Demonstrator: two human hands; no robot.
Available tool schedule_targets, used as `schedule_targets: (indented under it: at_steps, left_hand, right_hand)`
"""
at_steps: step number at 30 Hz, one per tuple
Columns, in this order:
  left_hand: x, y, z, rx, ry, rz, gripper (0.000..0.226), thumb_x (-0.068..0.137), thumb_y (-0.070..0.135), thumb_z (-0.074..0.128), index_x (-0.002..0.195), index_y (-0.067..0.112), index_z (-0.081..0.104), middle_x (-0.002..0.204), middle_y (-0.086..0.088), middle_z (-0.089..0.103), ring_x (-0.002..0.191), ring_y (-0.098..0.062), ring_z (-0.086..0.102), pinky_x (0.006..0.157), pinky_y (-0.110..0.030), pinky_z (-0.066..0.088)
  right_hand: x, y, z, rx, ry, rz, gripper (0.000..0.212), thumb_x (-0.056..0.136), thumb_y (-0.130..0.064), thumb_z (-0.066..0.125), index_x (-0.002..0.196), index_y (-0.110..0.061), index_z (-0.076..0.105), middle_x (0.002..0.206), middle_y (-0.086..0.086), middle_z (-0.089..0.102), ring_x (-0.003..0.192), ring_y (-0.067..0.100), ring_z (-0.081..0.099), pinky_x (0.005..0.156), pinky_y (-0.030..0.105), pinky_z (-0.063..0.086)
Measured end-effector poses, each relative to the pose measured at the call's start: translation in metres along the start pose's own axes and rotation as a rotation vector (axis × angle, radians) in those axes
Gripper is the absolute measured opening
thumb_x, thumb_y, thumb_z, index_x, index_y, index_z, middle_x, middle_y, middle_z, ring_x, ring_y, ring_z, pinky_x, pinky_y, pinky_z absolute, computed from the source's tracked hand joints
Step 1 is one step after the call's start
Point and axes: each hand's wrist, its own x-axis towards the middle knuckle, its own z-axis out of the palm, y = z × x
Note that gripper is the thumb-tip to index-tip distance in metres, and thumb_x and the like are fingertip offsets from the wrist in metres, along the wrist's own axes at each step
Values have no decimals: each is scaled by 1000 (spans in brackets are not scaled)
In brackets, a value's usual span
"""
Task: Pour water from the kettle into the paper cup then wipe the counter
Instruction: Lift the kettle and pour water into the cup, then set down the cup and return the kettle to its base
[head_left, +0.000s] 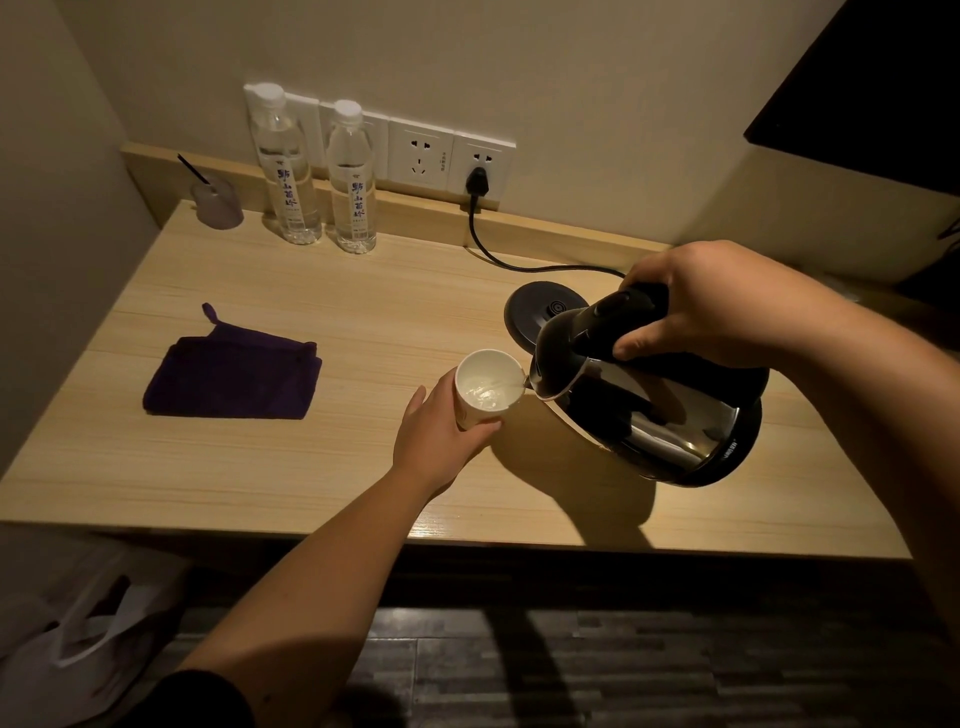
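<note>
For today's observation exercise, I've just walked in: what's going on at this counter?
A person is pouring water. The right hand grips the handle of the tilted kettle, lifted off its base, with the spout at the rim of the paper cup. The left hand steadies the cup on the counter. The purple cloth lies folded to the left, untouched.

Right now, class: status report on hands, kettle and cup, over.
Right hand grips tilted kettle, pouring. Left hand steadies paper cup, partly filled. Purple cloth untouched on counter. Nothing in the way.
</note>
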Motion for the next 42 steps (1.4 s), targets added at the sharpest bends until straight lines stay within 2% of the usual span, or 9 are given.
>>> schedule_targets:
  at_steps: [8,13,17,20,25,28,30,35,42]
  left_hand:
    - [0,0,0,0,-2,1,85,66,68,65,139,40,30,133,8,54,134,-32,37,101,-54,42]
    - [-1,2,-1,-10,2,3,84,65,69,68,136,46,29,128,12,54,132,-30,40,101,-52,43]
    - [-3,4,-1,-12,16,3,84,64,69,70,135,44,32,127,13,54,131,-29,41,99,-51,45]
    - [-3,5,-2,-4,18,1,84,64,67,71,135,41,34,126,10,54,130,-30,41,96,-51,46]
    - [-4,5,-2,-26,33,-3,81,64,65,73,133,40,37,117,18,53,129,-29,42,95,-51,47]
    - [-4,8,-2,-9,49,24,79,64,62,73,132,39,39,105,27,47,123,-24,46,91,-43,47]
    - [-5,9,-3,-3,58,33,79,64,62,72,132,37,40,103,24,47,114,-18,49,84,-36,46]
    - [-6,13,-3,-7,51,33,85,60,69,65,134,35,40,112,12,51,107,-12,48,81,-31,43]
    - [-7,15,-4,10,35,12,91,58,73,61,136,32,38,116,9,51,105,-9,47,80,-28,40]
  right_hand:
    - [-2,5,2,49,4,8,30,71,-37,79,95,-32,60,80,-12,59,71,5,53,52,21,39]
    - [-31,33,26,407,90,154,35,68,-31,79,92,-43,56,90,-11,62,83,7,58,59,23,43]
    - [-62,55,64,668,238,263,36,69,-27,79,91,-45,57,94,-12,62,86,5,58,66,24,43]
    - [-82,68,91,823,363,350,34,69,-29,78,93,-46,61,96,-11,63,88,10,60,70,27,44]
    - [-110,86,126,913,590,532,36,76,-34,74,87,-63,56,99,-10,62,90,18,61,69,31,46]
    - [-118,95,140,933,735,620,37,77,-34,73,85,-66,55,97,-14,60,90,10,59,68,28,44]
    - [-118,99,147,962,821,677,34,77,-34,74,86,-63,56,96,-16,60,90,4,57,69,25,43]
    - [-113,112,162,1012,937,788,34,73,-45,73,100,-54,54,99,-19,60,91,-4,56,72,19,41]
    - [-112,129,180,1023,980,777,38,71,-51,72,105,-51,54,104,-16,61,92,-8,58,75,21,44]
